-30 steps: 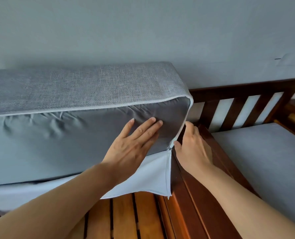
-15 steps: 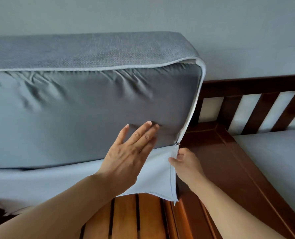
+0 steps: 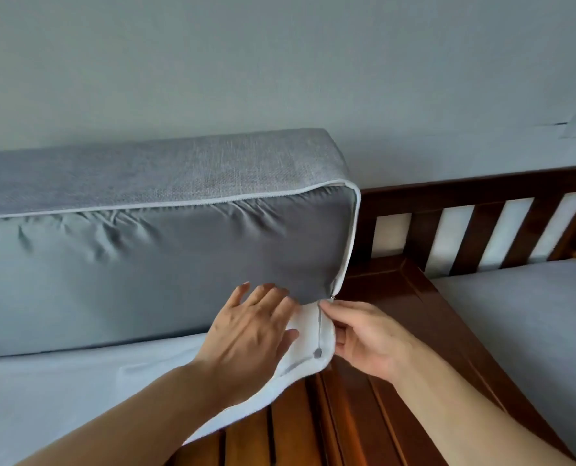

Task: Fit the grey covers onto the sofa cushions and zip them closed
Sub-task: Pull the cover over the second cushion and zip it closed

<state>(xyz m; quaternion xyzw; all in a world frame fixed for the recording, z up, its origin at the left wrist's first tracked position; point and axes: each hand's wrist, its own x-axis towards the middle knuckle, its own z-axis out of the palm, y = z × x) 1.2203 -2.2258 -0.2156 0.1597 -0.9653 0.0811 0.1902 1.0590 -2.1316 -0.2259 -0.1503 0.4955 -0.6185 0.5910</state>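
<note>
A large sofa cushion in its grey cover [image 3: 152, 264] stands on edge on the wooden sofa frame. A white zip line [image 3: 352, 237] runs along its top edge and down the right corner. The cover's pale lower flap [image 3: 308, 344] hangs loose at the bottom right corner. My left hand [image 3: 249, 334] lies with straight fingers on the cover's lower face and holds the flap down. My right hand [image 3: 364, 334] pinches the zip pull at the corner, just under the closed part of the zip.
Wooden seat slats [image 3: 280, 432] show below the cushion. A dark wooden armrest [image 3: 414, 331] and slatted backrest [image 3: 481, 230] stand to the right. Another pale grey cushion [image 3: 532, 314] lies flat at the right. A plain wall is behind.
The view dropped, so the cushion sits lower in frame. My left hand slid down to the flap's edge. My right hand rose slightly to the zip's end and the flap corner curled over.
</note>
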